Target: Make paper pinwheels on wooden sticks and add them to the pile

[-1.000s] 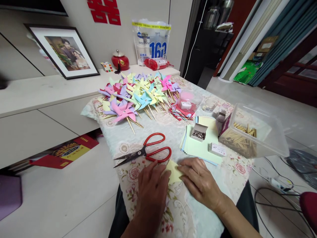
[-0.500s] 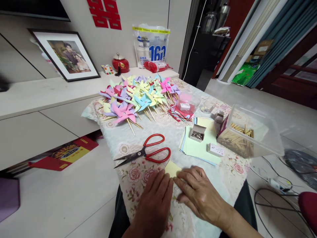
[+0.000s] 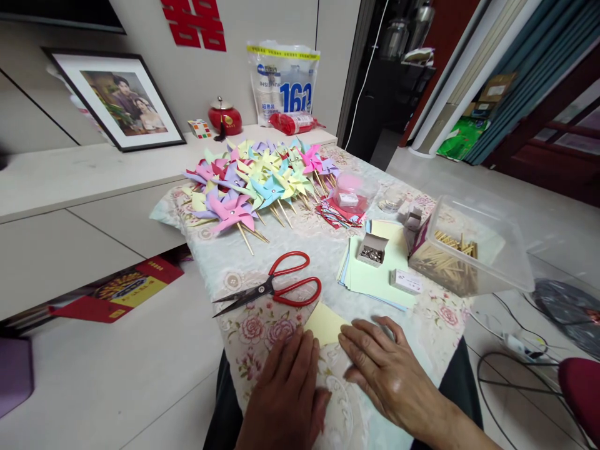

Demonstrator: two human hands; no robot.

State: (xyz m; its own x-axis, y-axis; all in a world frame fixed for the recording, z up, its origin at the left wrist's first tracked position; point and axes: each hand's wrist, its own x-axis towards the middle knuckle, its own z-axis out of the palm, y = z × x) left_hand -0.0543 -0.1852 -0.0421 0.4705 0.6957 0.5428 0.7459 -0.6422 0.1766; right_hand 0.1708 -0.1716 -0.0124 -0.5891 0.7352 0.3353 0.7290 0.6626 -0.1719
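Observation:
A folded piece of pale yellow paper (image 3: 325, 324) lies on the flowered tablecloth near the front. My left hand (image 3: 290, 387) rests flat with its fingertips on the paper's lower left edge, fingers stretched out. At the right corner of the paper, the fingertips of my right hand (image 3: 384, 362) press down, its fingers extended. Just beyond the paper are scissors with red handles (image 3: 296, 281), their dark blades slightly apart and pointing left. A stack of coloured paper sheets (image 3: 375, 284) lies farther right, bearing an opened small box of metal fasteners (image 3: 372, 251) and a closed small white box (image 3: 405, 281).
Several paper pinwheels on sticks (image 3: 262, 181) are heaped at the table's far left. A clear plastic bin (image 3: 497, 262) with wooden sticks stands at the right edge. Behind the table is a white cabinet (image 3: 94, 181) with a framed photo (image 3: 117, 103). Cables (image 3: 497, 375) lie on the floor.
My hands have drawn apart, the left one shifting left and toward me and the right one slightly right. More of the yellow paper shows between them.

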